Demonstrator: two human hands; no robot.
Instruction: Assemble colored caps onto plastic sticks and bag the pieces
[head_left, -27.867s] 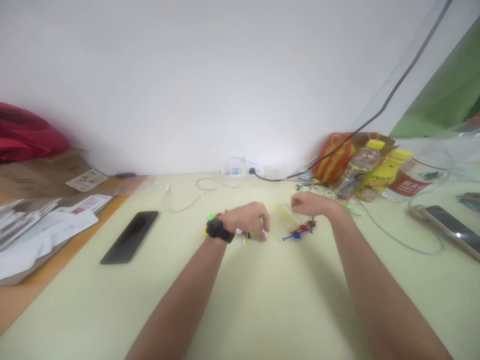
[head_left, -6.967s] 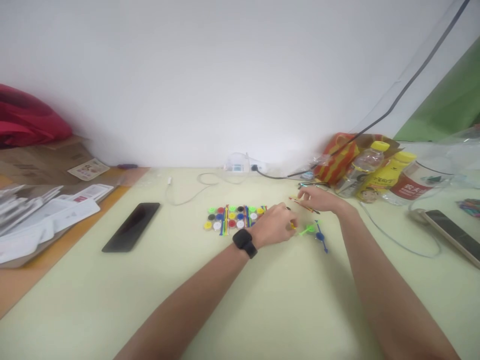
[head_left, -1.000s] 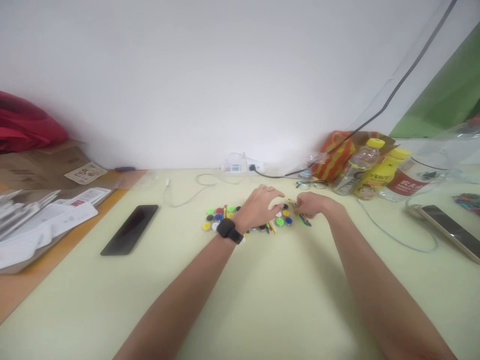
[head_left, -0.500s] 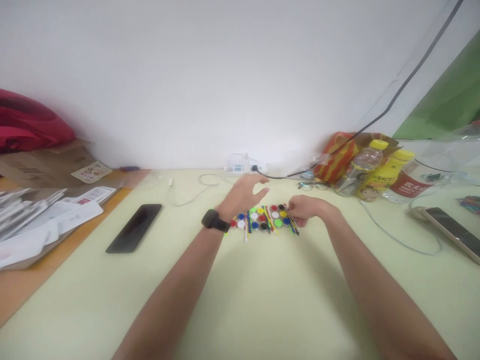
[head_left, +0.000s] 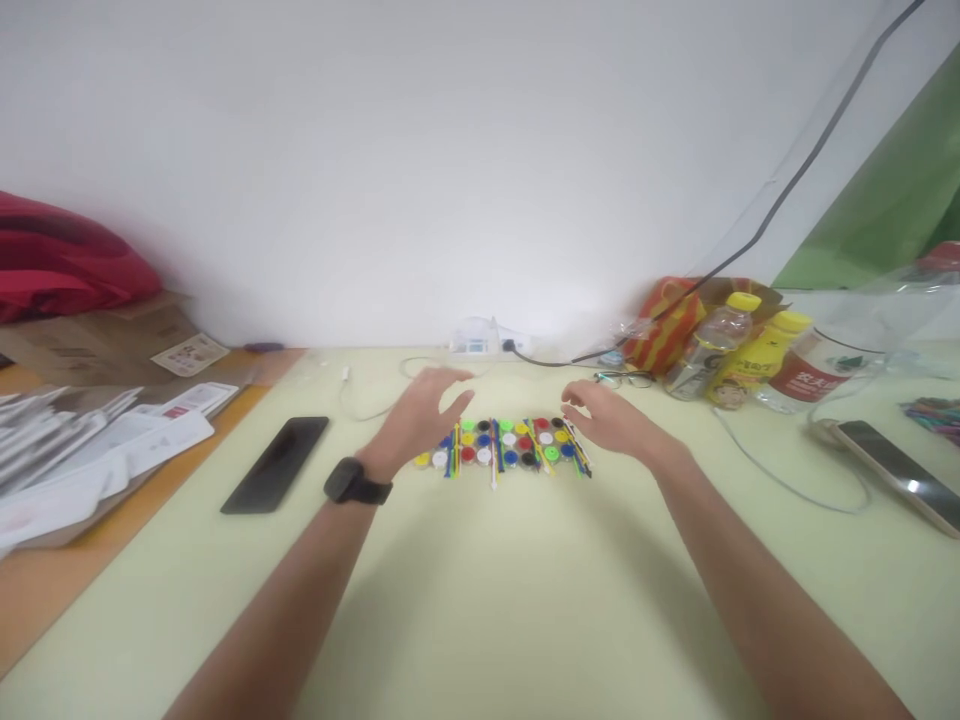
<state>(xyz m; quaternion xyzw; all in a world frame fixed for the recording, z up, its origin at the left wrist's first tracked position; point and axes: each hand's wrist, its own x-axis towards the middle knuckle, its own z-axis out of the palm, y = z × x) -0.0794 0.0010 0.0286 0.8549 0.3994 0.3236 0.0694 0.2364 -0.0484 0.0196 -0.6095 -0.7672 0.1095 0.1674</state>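
A row of small round pots with coloured lids (head_left: 484, 455) lies across the table, in red, blue, white, yellow, green and black. Thin coloured sticks (head_left: 495, 455) lie in bunches between the groups. My left hand (head_left: 416, 415), with a black watch (head_left: 356, 482) on the wrist, hovers over the row's left end, thumb and fingers apart and nothing between them. At the right end, near the last bunch of sticks, my right hand (head_left: 611, 418) is held with its fingers curved and the thumb apart, and I see nothing in it.
A black phone (head_left: 276, 465) lies at left, beside white packets (head_left: 97, 440) and a cardboard box (head_left: 97, 345). A power strip (head_left: 474, 337) sits by the wall. Bottles (head_left: 765, 355), glasses (head_left: 626, 380), a cable (head_left: 787, 490) and another phone (head_left: 900, 470) are at right.
My left hand has moved left, uncovering the row's left end. My right hand has drawn off the right-hand sticks and its fingers have opened. The view has shifted slightly.
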